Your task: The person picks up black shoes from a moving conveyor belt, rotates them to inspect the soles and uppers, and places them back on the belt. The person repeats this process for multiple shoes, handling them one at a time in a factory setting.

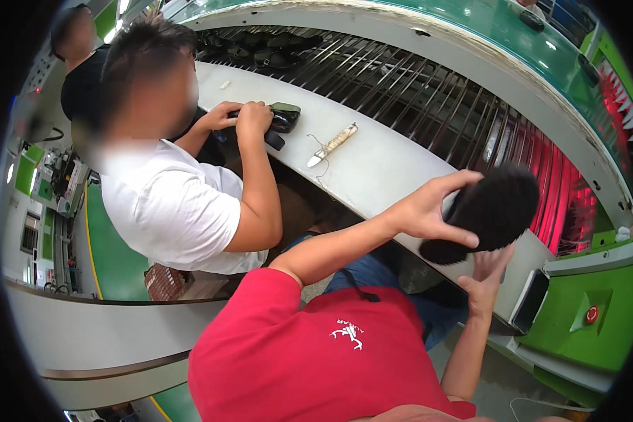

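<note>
A black, fuzzy shoe is held up in front of me over the right part of the white ledge. My left hand grips it from the left, with thumb and fingers spread around its near end. From below, my right hand meets its underside; the fingertips are partly hidden behind the shoe. On the ledge to the left lies a white-bladed knife with a wrapped handle and loose threads.
At my left a co-worker in a white shirt holds a green and black shoe. Beyond the white ledge runs a metal roller conveyor, glowing red at the right, with dark shoes at its far left. A red button sits on the green machine panel.
</note>
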### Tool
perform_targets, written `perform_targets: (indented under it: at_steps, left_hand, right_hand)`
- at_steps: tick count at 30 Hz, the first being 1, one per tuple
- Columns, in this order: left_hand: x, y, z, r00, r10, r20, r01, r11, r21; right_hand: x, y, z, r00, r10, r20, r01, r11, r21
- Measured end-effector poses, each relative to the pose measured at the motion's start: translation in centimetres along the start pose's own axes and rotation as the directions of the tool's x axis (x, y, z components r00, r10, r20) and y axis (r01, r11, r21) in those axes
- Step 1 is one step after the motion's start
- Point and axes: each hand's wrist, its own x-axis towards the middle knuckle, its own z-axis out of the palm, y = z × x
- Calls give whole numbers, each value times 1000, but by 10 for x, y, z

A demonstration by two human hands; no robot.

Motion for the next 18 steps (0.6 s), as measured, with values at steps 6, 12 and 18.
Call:
perform_targets:
  at_steps: [6,12,18]
  left_hand:
    - [-12,-25,-26,937,-14,-348,-103,944,-313]
    - [-51,-57,-66,958,-21,-285,193,784,590]
    - [-44,-74,-64,979,-62,-195,165,805,571]
  right_hand:
    - [41,-11,14,988,-127,89,144,963,-229]
    - [58,15,1,943,-220,251,333,574,-748]
    - [52,41,-10,982,-111,151,185,706,-684]
